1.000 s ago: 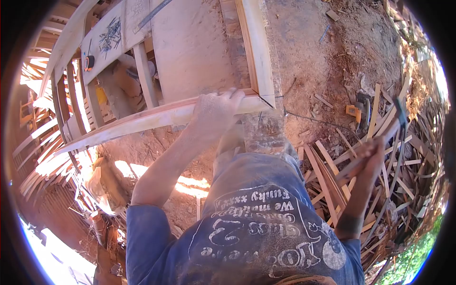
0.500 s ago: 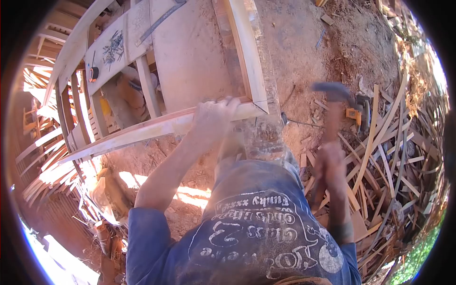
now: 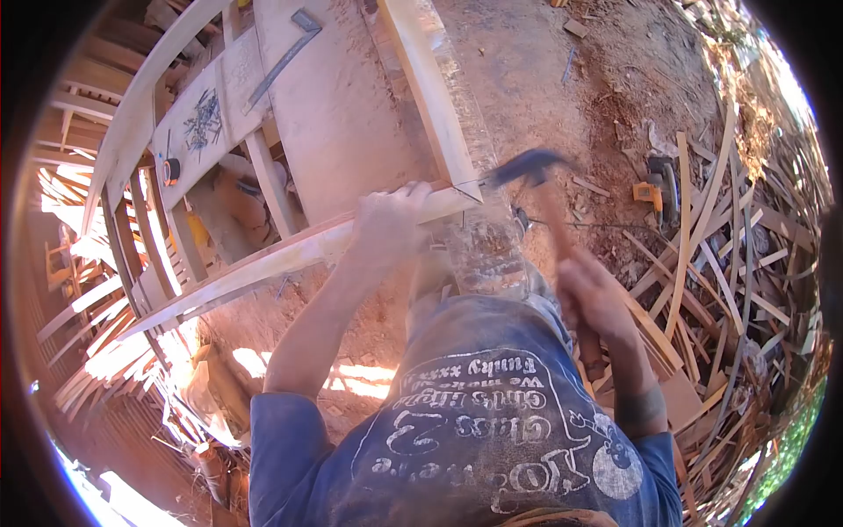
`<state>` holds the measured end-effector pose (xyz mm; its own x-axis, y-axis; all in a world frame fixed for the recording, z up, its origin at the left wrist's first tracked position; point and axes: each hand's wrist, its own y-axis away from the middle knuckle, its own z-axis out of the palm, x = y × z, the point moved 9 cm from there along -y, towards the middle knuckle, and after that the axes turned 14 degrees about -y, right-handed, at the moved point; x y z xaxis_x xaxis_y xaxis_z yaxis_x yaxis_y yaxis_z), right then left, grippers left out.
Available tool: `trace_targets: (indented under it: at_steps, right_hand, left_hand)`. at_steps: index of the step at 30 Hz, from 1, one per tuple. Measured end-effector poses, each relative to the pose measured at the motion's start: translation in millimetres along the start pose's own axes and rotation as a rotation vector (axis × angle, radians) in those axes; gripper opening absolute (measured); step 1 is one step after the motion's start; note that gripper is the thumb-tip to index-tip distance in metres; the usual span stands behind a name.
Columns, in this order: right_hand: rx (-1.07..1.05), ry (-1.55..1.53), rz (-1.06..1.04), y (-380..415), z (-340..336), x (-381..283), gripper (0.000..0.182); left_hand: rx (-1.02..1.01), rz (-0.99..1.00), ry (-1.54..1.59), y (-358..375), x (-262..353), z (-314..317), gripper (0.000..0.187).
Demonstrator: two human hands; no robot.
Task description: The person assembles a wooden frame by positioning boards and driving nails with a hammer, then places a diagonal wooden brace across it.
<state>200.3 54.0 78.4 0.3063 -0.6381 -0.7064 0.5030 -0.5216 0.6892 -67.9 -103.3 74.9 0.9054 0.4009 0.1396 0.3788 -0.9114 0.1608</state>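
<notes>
My right hand point(image 3: 593, 297) is wrapped round the wooden handle of a claw hammer point(image 3: 529, 164). The hammer's dark head is beside the mitred corner of a pale wooden frame point(image 3: 443, 132), one face almost at the joint. On the frame's near rail point(image 3: 307, 253), just left of that corner, my left hand point(image 3: 386, 227) grips the wood with its fingers over the far edge. A thick rough timber point(image 3: 492, 255) lies under the corner.
A metal square point(image 3: 285, 60), a pile of nails point(image 3: 204, 121) and a tape measure point(image 3: 171, 170) lie on boards at the upper left. To the right, a power saw point(image 3: 659, 193) sits by heaped wood strips point(image 3: 702, 281). A bent stick-like person's limb shape is shadowed below the boards.
The hammer has swung left and its head has come from well right of the frame to the corner joint. My left hand stays on the rail, and the view has shifted slightly.
</notes>
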Motion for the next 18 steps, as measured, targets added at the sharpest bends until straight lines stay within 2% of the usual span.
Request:
trace_targets:
  at_steps: [2,3,5,7,8,11,13,16,18]
  right_hand:
    - [-0.205,0.076,0.287,18.7,27.1,10.4,0.022]
    - [-0.139,-0.052,0.302,19.1,5.1,6.7,0.022]
    - [0.05,-0.008,0.068,18.2,-39.9,-16.9,0.025]
    - [0.186,-0.306,-0.079,10.6,-90.7,-32.6,0.032]
    - [0.148,-0.565,-0.134,-0.8,-106.1,-32.8,0.032]
    - [0.466,-0.465,-0.347,2.3,-48.0,-11.7,0.032]
    - [-0.103,0.148,0.108,24.9,41.5,41.5,0.031]
    - [-0.19,-0.155,0.241,29.5,20.7,33.7,0.03]
    - [-0.022,-0.062,0.079,23.5,-30.4,3.9,0.031]
  left_hand:
    - [0.032,-0.002,0.0,1.7,-0.5,-1.3,0.05]
    - [0.064,0.003,0.004,-2.2,-1.5,-2.9,0.049]
    - [0.102,0.005,0.021,1.5,-1.8,-2.9,0.047]
    - [0.134,0.022,-0.002,0.2,-0.3,-4.0,0.046]
    - [0.148,0.022,-0.012,1.7,0.4,-4.9,0.045]
    - [0.125,0.02,0.031,1.3,4.0,-11.6,0.042]
    - [0.121,0.01,0.003,0.4,9.5,-22.0,0.041]
    - [0.096,-0.009,-0.001,4.4,10.6,-18.3,0.039]
    - [0.094,-0.046,0.008,4.2,8.9,-19.1,0.039]
